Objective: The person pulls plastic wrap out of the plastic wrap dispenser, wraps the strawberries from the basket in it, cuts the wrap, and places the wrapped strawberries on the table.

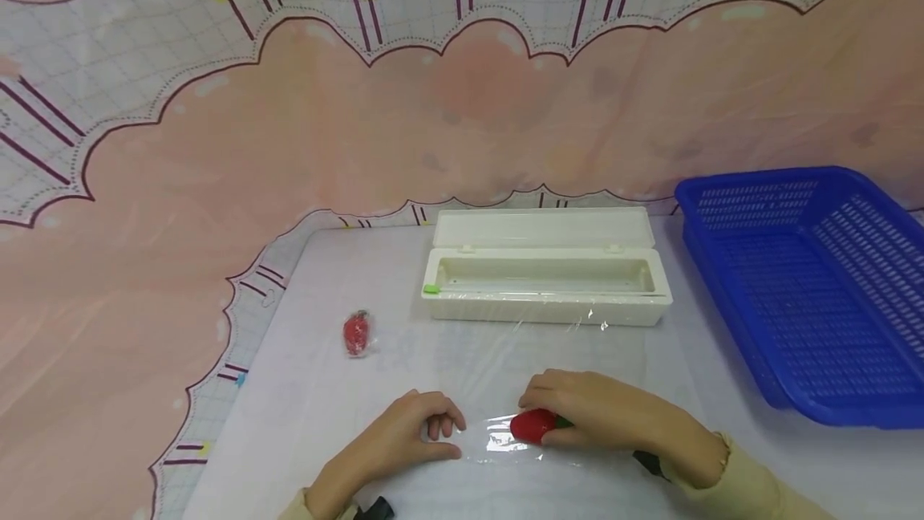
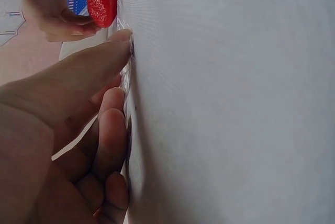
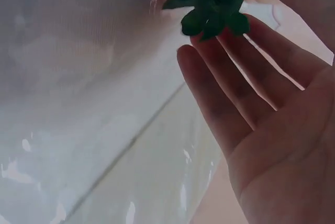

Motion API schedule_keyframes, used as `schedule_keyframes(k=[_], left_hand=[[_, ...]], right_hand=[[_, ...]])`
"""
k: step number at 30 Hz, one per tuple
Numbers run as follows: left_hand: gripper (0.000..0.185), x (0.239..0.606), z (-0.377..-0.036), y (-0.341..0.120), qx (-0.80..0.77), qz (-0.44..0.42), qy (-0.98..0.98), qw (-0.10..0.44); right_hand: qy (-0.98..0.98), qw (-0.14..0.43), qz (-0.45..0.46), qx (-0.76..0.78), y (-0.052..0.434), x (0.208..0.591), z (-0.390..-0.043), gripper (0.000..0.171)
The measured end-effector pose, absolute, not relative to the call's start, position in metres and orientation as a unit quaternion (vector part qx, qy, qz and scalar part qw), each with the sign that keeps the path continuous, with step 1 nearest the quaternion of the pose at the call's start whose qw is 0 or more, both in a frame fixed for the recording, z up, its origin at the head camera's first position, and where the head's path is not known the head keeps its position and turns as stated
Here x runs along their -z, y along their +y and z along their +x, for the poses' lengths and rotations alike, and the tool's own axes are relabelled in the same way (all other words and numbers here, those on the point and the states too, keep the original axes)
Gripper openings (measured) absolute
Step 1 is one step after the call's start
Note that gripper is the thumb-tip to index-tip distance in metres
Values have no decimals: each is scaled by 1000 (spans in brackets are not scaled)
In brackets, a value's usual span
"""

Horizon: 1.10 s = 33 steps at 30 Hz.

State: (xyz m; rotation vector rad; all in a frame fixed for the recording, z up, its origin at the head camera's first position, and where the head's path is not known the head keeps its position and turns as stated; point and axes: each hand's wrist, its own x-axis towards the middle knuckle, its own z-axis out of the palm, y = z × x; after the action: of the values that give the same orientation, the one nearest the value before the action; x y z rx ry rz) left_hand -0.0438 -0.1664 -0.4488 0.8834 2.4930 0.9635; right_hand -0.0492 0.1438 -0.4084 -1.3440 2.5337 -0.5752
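Right hand [image 1: 606, 416] cups the strawberry [image 1: 532, 426] on the cling film [image 1: 498, 440]; only the right wrist view shows its green leaves [image 3: 212, 9]. Left hand [image 1: 411, 436] pinches the film's edge. Open dispenser box [image 1: 545, 275] and blue basket [image 1: 808, 287] sit behind.

2 strawberries show: 1 strawberry [image 1: 532, 426] under the right hand [image 1: 606, 416], and 1 wrapped strawberry [image 1: 356, 333] beyond the left hand [image 1: 411, 436]. 1 sheet of cling film [image 1: 505, 392] lies between the 2 hands. 1 white dispenser box [image 1: 545, 275] sits beyond them, and 1 blue basket [image 1: 808, 287] right of the right hand.
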Motion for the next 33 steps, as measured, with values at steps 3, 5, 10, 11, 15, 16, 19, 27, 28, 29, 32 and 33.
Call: schedule_keyframes(k=[3, 5, 10, 11, 15, 16, 19, 27, 28, 29, 32, 33], left_hand=[[23, 449, -44, -165, -337, 311, 874, 159], [23, 449, -44, -163, -335, 312, 875, 161], [20, 447, -38, -159, -312, 316, 881, 166], [19, 446, -37, -159, -306, 315, 883, 163], [13, 440, -32, -161, -289, 314, 890, 158], [12, 439, -31, -161, -285, 314, 892, 157], [11, 437, -29, -162, -276, 319, 894, 155], [10, 432, -28, -166, -259, 341, 895, 120], [10, 432, -28, -167, -259, 344, 895, 117], [9, 431, -29, -167, -259, 344, 895, 115], [8, 427, -30, -169, -264, 343, 895, 109], [7, 426, -30, -170, -267, 343, 895, 107]], right_hand=[[862, 87, -461, 190, 148, 405, -49, 28], [863, 78, -462, 188, 152, 402, -48, 27], [876, 77, -440, 182, 164, 397, -44, 30], [879, 77, -434, 183, 166, 396, -43, 31], [886, 87, -413, 189, 174, 393, -41, 33], [888, 89, -410, 190, 176, 393, -40, 33], [892, 94, -399, 193, 182, 394, -38, 31], [893, 64, -397, 203, 199, 404, -30, 23], [891, 60, -400, 207, 201, 406, -29, 22], [890, 57, -402, 210, 203, 408, -29, 22], [884, 34, -415, 214, 208, 414, -27, 25], [882, 26, -419, 215, 209, 417, -26, 27]])
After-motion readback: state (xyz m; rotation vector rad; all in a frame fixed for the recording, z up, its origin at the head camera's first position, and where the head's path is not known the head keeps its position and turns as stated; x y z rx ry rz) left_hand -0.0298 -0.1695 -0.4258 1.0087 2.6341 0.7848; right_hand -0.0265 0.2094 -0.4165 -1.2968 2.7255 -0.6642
